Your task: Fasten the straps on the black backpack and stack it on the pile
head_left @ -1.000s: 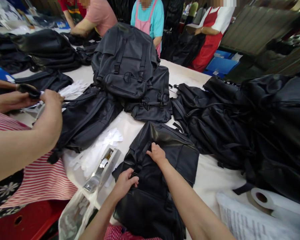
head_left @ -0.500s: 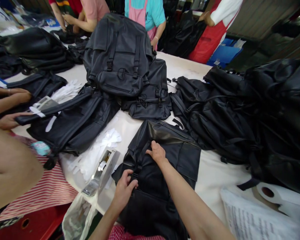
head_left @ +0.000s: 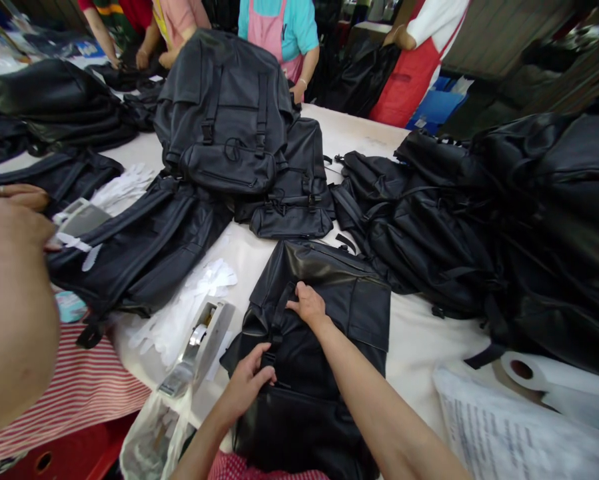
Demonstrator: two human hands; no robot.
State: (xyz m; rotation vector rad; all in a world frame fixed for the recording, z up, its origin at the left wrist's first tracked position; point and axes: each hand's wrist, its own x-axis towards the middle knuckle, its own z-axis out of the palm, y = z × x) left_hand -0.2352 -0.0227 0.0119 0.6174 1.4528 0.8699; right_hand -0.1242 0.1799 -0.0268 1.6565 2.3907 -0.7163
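A black leather-look backpack (head_left: 329,320) lies flat on the white table (head_left: 419,347) right in front of me. My left hand (head_left: 246,383) pinches a black strap on its left side, near a buckle. My right hand (head_left: 306,305) rests fingers-down on the same strap a little higher up, pressing it against the bag's flap. Both forearms reach in from the bottom edge.
A tape dispenser (head_left: 199,347) and white paper pieces (head_left: 179,313) lie left of my bag. More black backpacks (head_left: 224,127) are piled across the table, with a heap at right (head_left: 504,227). A paper roll (head_left: 544,380) sits at lower right. A co-worker's arm (head_left: 9,300) fills the left; other people stand at the far side.
The co-worker's arm at left has swung closer to the camera and laid its bag flat. My left hand shifted slightly along the strap; my right hand stayed put.
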